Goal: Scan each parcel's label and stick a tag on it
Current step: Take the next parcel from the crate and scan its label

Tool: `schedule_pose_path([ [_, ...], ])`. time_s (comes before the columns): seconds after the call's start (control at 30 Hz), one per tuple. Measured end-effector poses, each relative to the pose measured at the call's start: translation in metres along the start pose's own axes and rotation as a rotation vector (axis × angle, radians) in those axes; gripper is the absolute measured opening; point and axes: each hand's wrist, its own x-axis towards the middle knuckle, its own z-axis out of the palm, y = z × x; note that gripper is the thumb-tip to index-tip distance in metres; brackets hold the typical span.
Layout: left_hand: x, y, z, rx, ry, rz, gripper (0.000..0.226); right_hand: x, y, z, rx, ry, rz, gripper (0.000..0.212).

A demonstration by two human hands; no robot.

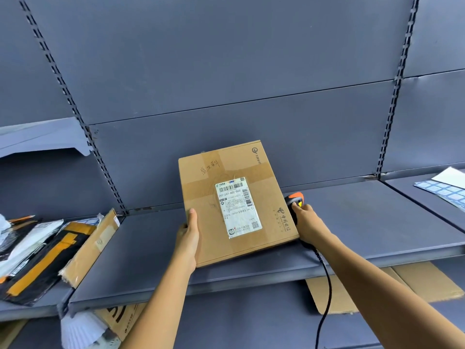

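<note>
One scanner (pixel 296 198): mostly hidden behind parcel (pixel 205 195) and right hand (pixel 305 222).
One parcel: on the shelf (pixel 364 217), label (pixel 237 207) up, print blurred.
Left hand (pixel 187 238): grips parcel's near edge.
Right hand: wrapped round scanner.

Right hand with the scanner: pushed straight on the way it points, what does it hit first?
Probably the cardboard box, at its right edge: the right hand grips the scanner just beside it, angled toward it. Depth is unclear; passing behind it, the back panel comes next.
</note>
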Motion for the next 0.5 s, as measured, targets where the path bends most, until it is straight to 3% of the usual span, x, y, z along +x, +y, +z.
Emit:
schedule_pose_path([
  [0.23,0.002,0.001,-0.002,0.013,0.002,-0.027,0.079,0.004,0.008,0.009,-0.054,-0.044,-0.083,0.061],
  [0.37,-0.006,0.003,-0.002,0.024,-0.003,-0.028,0.079,0.003,0.014,0.001,0.024,0.017,-0.024,0.041],
  [0.5,-0.018,0.007,0.004,0.031,-0.026,0.002,0.077,-0.017,0.007,-0.030,0.544,0.193,0.004,0.039],
])
